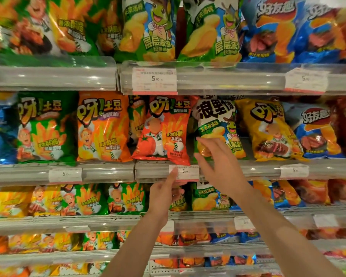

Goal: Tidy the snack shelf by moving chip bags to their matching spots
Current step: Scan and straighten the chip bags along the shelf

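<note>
Shelf (108,172): I see four or so tiers of chip bags behind clear rails; the middle tier is where I am working; the same green frog design fills the tier above, at its centre, and shows again on the tier below.

Frog bag (218,124): the task's thing as I judge it; a green-and-white bag standing on the middle tier between the red bag (164,132) and the yellow bag (268,128), leaning a little to the left; it looks out of place among the fries bags, and its match sits directly above.

Step in hand: I read this as reaching in to take the frog bag; I would close on its lower half with thumb under and fingers over the front, gently, since the bag is puffed and the chips crush; lift it clear of the rail before pulling out, so the neighbours are not dragged along; then carry it up to the frog row.

Right hand (214,156): arm stretched up and left from the lower right; palm away from me, fingers spread and loose, tips over the bag's lower front, thumb down near the rail; it grips nothing yet, and I cannot tell whether the fingertips touch.

Left hand (166,192): raised from below; forefinger pointing up to the price tag (185,172) under the red bag, its tip at the tag's left edge; the other fingers are curled in; whether they hold anything, I cannot tell.
</note>
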